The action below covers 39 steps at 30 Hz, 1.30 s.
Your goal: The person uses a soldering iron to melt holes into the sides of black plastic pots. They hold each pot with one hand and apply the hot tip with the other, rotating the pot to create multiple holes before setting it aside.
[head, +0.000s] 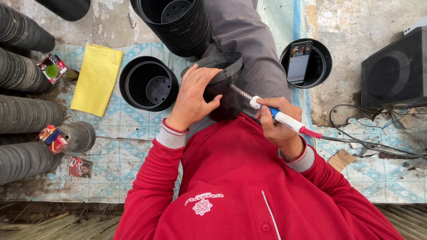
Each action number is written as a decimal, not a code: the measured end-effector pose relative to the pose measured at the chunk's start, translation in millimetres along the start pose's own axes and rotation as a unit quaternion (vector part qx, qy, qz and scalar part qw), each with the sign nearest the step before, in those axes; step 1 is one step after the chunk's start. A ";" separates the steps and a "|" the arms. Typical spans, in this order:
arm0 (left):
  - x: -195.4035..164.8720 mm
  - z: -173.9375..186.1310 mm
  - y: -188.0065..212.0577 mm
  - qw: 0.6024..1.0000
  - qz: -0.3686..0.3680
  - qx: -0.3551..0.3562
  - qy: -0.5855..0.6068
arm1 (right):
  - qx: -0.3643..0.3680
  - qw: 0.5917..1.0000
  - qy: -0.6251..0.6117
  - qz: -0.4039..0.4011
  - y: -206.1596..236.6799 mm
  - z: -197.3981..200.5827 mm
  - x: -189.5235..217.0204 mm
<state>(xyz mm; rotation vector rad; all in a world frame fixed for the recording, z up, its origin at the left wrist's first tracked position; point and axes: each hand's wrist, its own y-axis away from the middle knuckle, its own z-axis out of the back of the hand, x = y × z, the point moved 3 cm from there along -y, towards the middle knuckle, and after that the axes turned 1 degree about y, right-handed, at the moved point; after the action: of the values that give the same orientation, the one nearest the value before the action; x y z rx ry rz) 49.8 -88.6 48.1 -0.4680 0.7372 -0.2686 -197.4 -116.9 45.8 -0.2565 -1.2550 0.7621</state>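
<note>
Hands gripping pot rim, stacks crowding left

It was a makeshift floor workshop; stacked black plastic pots lay left on bare concrete floor.

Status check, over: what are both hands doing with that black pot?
Left hand grips black pot on lap. Right hand holds soldering iron, tip against pot's side. Nothing in the way.
</note>
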 end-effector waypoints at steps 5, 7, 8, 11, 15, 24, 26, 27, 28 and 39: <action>-0.6 -0.2 -0.8 1.000 0.000 -0.001 -0.001 | 0.005 1.000 0.022 0.007 -4.3 -3.5 3.3; -1.9 0.3 -1.4 1.000 -0.002 -0.002 -0.001 | 0.003 1.000 0.025 0.008 -6.5 -4.2 5.7; -3.2 0.3 -1.4 1.000 -0.005 0.000 -0.005 | 0.003 1.000 0.026 0.008 -7.2 -4.5 6.9; -8.9 -0.6 -1.5 1.000 -0.015 0.005 -0.018 | 0.005 0.999 0.032 0.014 -7.6 -2.6 9.6; -11.8 1.7 -1.8 0.999 0.002 0.007 -0.045 | -0.005 0.999 0.039 0.035 3.4 11.1 16.2; 35.3 9.9 28.3 0.927 0.049 0.025 0.371 | -0.223 0.945 -0.236 -0.042 -26.2 32.9 -17.7; 41.3 -8.2 36.9 0.842 0.056 0.026 0.535 | -0.201 0.930 -0.277 -0.131 -38.9 21.5 -32.5; 40.6 -19.5 39.3 0.815 0.050 0.019 0.576 | -0.185 0.920 -0.297 -0.178 -41.4 17.6 -37.3; 40.5 -27.1 39.9 0.786 0.045 0.011 0.616 | -0.174 0.927 -0.273 -0.192 -42.1 15.8 -38.6; -40.1 31.1 1.0 0.990 -0.113 0.022 0.077 | -0.121 0.978 -0.153 -0.077 -41.1 7.2 -36.7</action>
<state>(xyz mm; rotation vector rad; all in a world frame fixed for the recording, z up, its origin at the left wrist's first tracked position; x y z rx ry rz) 43.0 -62.2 91.0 -0.4923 0.8285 -0.5378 -192.6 -172.2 43.7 -0.2420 -1.6447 0.5269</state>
